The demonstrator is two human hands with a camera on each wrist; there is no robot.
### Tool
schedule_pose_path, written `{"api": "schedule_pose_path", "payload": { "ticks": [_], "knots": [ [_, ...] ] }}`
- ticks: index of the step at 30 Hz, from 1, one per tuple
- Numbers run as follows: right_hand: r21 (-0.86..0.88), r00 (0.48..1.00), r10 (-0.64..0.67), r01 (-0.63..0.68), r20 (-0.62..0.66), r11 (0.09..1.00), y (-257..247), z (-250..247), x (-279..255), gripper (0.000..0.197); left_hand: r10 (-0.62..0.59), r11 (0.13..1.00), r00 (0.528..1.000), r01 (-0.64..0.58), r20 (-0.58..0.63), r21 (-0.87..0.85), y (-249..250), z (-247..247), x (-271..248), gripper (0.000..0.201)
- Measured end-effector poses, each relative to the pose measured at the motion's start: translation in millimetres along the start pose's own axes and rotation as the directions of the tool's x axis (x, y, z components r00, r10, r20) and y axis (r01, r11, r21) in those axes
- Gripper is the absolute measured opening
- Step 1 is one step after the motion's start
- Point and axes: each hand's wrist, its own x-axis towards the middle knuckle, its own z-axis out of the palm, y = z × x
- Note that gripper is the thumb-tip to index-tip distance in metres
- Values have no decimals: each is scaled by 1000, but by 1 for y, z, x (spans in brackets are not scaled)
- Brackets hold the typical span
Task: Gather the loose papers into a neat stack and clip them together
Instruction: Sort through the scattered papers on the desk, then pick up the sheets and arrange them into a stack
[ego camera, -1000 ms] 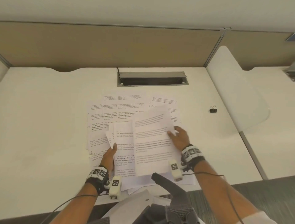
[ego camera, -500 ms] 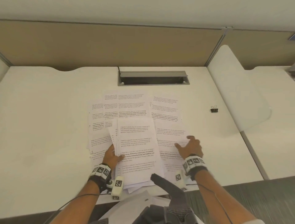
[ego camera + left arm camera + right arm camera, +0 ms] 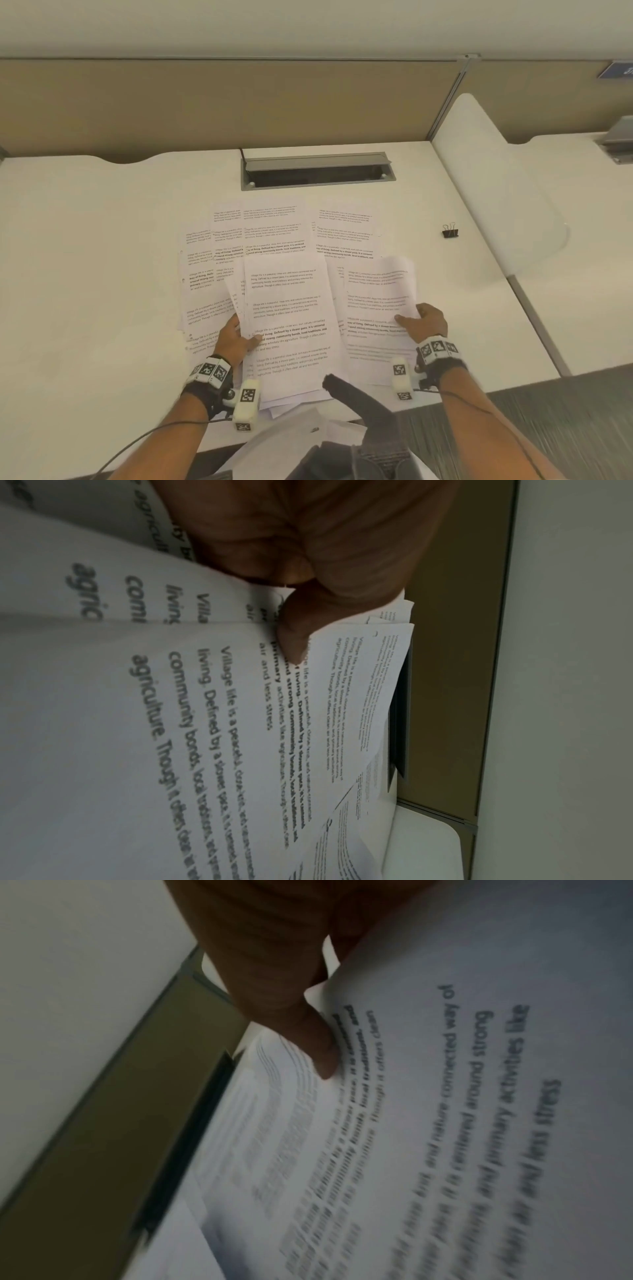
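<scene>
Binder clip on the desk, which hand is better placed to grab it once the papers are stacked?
Probably the right hand: the binder clip lies on its side of the papers.

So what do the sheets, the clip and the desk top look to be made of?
Sheets: thin matte white printer paper; the one the right hand grips curls upward. Binder clip: black body with thin looped handles, probably painted steel and wire, too small to confirm. Desk top: smooth off-white surface, likely laminate; no grain shows.

Printed papers [image 3: 274, 246] fanned, overlapping on desk, near sheets lifted; black binder clip [image 3: 450, 231] well right.
</scene>
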Motion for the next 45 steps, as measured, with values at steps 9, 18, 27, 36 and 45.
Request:
{"api": "schedule_pose_path", "payload": {
  "ticks": [9, 18, 27, 36, 45],
  "knots": [
    [596, 970, -212, 99, 122, 797, -32, -82, -23, 44, -41, 999, 999, 42, 29, -33, 2, 5, 4, 58],
    [474, 938, -214, 62, 274, 878, -70, 34, -31, 43, -97, 975, 991, 113, 89, -193, 17, 12, -1, 34],
    [164, 927, -258, 219, 274, 962, -77, 86, -51, 52, 56, 997, 998, -58, 36, 60, 34, 30, -6, 51],
    [652, 830, -449, 143, 330, 744, -80, -5, -62, 44, 283, 957, 927, -289, 245, -10, 83, 46, -25, 40],
    [713, 849, -514, 436, -123, 549, -73, -57, -71, 18, 516, 845, 845, -530, 141, 79, 137, 93, -48, 44]
  ]
}}
